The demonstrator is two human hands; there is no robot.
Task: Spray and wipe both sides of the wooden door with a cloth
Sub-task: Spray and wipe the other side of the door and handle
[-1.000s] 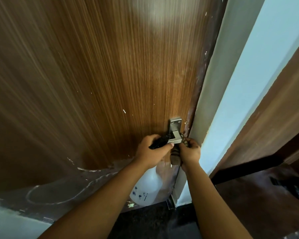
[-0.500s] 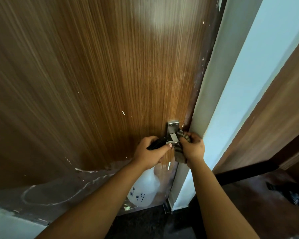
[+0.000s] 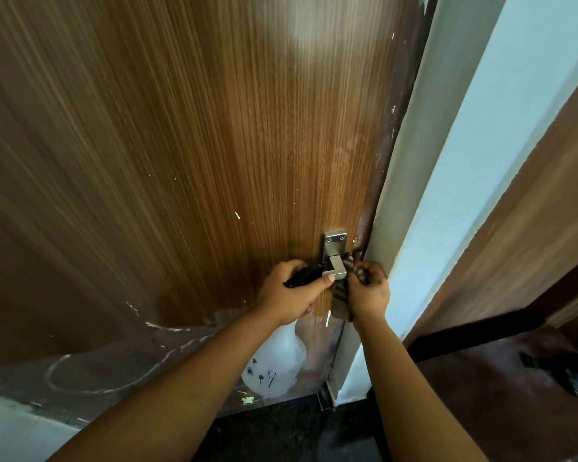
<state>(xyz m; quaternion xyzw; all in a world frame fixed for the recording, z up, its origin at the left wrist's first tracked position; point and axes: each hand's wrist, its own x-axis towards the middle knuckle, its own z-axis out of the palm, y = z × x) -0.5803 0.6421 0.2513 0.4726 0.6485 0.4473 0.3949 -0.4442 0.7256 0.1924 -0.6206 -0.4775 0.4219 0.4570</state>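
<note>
The wooden door (image 3: pixel 187 145) fills the left and middle of the view, its grain streaked brown and its bottom strip grey and scuffed. A metal handle (image 3: pixel 335 258) sits near its right edge. My left hand (image 3: pixel 289 295) grips the black trigger head of a white spray bottle (image 3: pixel 274 365), which hangs below it, and its thumb touches the handle's lever. My right hand (image 3: pixel 369 291) grips a grey striped cloth (image 3: pixel 342 295) bunched against the door's edge, just right of the handle.
A pale door frame (image 3: pixel 411 175) and light blue wall (image 3: pixel 481 145) stand to the right. Beyond them is a brown panel (image 3: pixel 531 211) and a dark floor (image 3: pixel 481 395) with a dark object (image 3: pixel 568 371) lying on it at far right.
Both hands have stayed at the handle. The right hand with the cloth has shifted slightly up along the door's edge. The view has tilted a little.
</note>
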